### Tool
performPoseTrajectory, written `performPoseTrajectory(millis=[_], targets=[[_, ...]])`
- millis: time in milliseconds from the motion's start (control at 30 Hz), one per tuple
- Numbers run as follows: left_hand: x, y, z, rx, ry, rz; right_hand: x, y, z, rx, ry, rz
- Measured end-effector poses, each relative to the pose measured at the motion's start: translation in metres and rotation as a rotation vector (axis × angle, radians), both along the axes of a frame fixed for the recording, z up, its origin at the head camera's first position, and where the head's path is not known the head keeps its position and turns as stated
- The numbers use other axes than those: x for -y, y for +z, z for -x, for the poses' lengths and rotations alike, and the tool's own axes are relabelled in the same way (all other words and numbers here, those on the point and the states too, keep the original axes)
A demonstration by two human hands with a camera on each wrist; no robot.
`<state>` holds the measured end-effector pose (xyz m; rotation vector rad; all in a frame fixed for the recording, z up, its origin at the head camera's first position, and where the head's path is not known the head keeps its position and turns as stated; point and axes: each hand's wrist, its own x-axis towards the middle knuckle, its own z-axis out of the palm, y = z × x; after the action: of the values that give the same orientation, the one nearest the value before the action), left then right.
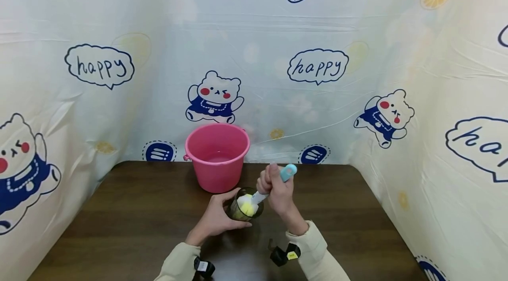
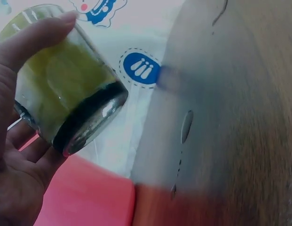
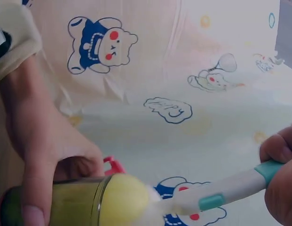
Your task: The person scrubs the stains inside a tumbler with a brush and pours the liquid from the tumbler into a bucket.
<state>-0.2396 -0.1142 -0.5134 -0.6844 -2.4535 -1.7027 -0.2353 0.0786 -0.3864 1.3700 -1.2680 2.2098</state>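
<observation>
My left hand [image 1: 216,217] grips a dark tinted drinking glass [image 2: 84,84], thumb on one side and fingers on the other. The glass is tilted and held above the table. My right hand [image 1: 279,190] grips the handle of a bottle brush [image 3: 230,188], which is white with teal parts. Its yellow and white sponge head [image 1: 247,206] sits in the glass's mouth. Through the glass wall, yellow shows in the left wrist view. In the right wrist view part of the sponge bulges out at the rim, and only some right fingers are visible.
A pink bucket [image 1: 218,175] stands at the table's back edge, just behind the glass. Water drops [image 2: 186,127] lie on the brown wooden table [image 1: 131,219]. Printed curtains [image 1: 258,20] hang behind and at both sides. Black wrist cameras [image 1: 279,256] are strapped at both sleeves.
</observation>
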Motion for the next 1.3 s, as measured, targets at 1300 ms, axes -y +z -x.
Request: performPoseTrajectory(millis=[1300], targets=[[0.005,-0.002,-0.002,-0.128,-0.003,-0.039,0.004,0.007,0.010,0.065,-0.108,0.093]])
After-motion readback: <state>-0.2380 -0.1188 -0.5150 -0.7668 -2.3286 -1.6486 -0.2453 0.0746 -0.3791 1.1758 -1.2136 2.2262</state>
